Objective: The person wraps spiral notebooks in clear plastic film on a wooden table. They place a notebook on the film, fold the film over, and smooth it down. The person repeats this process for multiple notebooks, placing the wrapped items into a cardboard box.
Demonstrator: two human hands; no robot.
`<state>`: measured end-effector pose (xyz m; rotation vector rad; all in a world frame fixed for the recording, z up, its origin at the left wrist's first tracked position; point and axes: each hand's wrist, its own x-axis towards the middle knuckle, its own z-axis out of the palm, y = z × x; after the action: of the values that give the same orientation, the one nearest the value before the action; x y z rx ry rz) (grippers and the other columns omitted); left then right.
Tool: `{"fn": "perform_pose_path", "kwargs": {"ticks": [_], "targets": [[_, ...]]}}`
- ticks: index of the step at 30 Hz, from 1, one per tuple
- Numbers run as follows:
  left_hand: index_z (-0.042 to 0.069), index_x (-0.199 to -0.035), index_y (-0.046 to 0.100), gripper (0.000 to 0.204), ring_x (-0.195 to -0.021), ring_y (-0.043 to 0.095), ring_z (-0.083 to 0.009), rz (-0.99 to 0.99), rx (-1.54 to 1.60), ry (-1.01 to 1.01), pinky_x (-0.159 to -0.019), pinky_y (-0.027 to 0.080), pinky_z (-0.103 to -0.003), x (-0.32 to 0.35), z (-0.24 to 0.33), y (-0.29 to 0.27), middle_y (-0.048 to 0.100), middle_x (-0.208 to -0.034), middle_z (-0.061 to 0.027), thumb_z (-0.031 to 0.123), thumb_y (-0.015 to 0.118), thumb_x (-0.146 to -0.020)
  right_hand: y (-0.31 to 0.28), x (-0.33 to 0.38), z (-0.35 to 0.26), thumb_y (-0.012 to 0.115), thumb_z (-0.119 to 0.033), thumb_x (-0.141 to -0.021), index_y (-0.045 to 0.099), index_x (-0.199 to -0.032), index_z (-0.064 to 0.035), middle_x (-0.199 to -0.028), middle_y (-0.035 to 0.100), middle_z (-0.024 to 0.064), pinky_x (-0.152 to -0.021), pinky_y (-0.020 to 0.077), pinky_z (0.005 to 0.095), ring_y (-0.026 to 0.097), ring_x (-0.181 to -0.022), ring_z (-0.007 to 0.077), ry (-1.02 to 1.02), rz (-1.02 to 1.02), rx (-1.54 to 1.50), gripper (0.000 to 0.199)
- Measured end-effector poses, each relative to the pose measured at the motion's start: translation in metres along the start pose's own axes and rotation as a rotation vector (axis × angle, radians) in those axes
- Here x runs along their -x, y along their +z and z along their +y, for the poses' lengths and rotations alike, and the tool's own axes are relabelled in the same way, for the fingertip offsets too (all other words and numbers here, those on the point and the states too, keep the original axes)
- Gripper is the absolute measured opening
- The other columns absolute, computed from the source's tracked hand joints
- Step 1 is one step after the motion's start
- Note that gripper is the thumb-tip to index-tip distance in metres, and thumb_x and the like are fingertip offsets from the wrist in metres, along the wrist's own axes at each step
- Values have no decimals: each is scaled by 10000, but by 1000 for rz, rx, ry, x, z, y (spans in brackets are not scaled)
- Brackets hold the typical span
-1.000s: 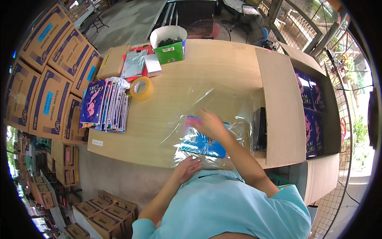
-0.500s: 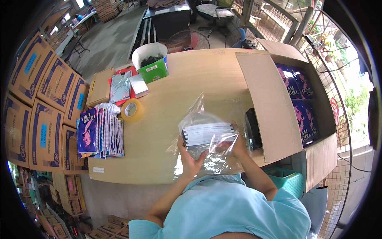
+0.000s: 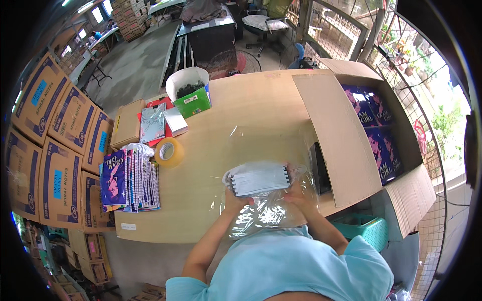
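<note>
A stack of spiral-bound notebooks (image 3: 259,179) sits inside a clear plastic bag (image 3: 266,213) near the front edge of the table. Its white page edges face up, and black coils show at both ends. Against the near left corner of the stack, my left hand (image 3: 235,201) grips through the film. My right hand (image 3: 299,196) holds the opposite end, its thumb on the near side. Fingers of both hands are partly hidden by the stack and the shiny film. Loose film spreads toward me and rests close to my blue shirt.
An open carton (image 3: 346,140) of purple notebooks stands at right, beside a dark flat object (image 3: 322,168). At left are piled spiral notebooks (image 3: 131,180), a tape roll (image 3: 169,152), a green-white box (image 3: 193,103) and stacked cartons (image 3: 60,175). A teal basket (image 3: 364,232) sits below the table edge.
The bag's raised far part has dropped, and more film now lies toward me. Both hands have shifted to the stack's near corners. My view has tilted slightly.
</note>
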<state>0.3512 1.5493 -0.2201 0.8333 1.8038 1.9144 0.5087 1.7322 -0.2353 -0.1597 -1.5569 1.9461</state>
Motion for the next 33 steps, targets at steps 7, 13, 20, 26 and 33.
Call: {"fn": "perform_pose_path", "kwargs": {"ticks": [7, 13, 20, 26, 33], "targets": [[-16, -1229, 489, 976, -972, 632, -181, 125, 277, 160, -839, 537, -342, -2, -29, 19, 637, -1060, -90, 372, 970, -474, 20, -8, 30, 847, -1, -519, 294, -1446, -73, -1368, 464, 94, -1066, 386, 369, 441, -1291, 218, 489, 303, -66, 1082], [9, -1381, 295, 1123, -1209, 435, -241, 233, -98, 237, -995, 420, -440, 5, -32, 8, 375, -1335, -132, 430, 930, -556, 18, -9, -3, 915, -380, -539, 329, -1417, -86, -1360, 457, 121, -1091, 340, 427, 385, -1321, 263, 85, 236, 289, 1095], [80, -1318, 322, 874, -1261, 328, -300, 462, -77, 315, -991, 396, -451, 21, 70, 25, 226, -1387, -142, 455, 829, -713, 123, -57, -184, 851, -350, -620, 662, -1085, -128, -1472, 326, 176, -1115, 200, 605, 187, -1403, 461, -525, -120, 1210, 549], [54, -1087, 548, 375, -1188, 395, -252, 416, -241, 265, -964, 408, -401, 16, 74, 12, 399, -1262, -127, 348, 679, -893, 133, -91, -172, 802, -220, -660, 713, -828, -124, -1418, 430, 144, -1117, 164, 629, 205, -1416, 434, -396, -224, 1302, 213], [135, -982, 699, 445, -1110, 460, -287, 216, -305, 495, -975, 356, -426, 16, 92, -2, 532, -1148, -118, 555, 590, -881, 119, -43, -196, 787, -131, -650, 708, -729, -122, -1350, 509, 130, -1117, 178, 622, 284, -1391, 412, -409, -415, 1141, 112]]}}
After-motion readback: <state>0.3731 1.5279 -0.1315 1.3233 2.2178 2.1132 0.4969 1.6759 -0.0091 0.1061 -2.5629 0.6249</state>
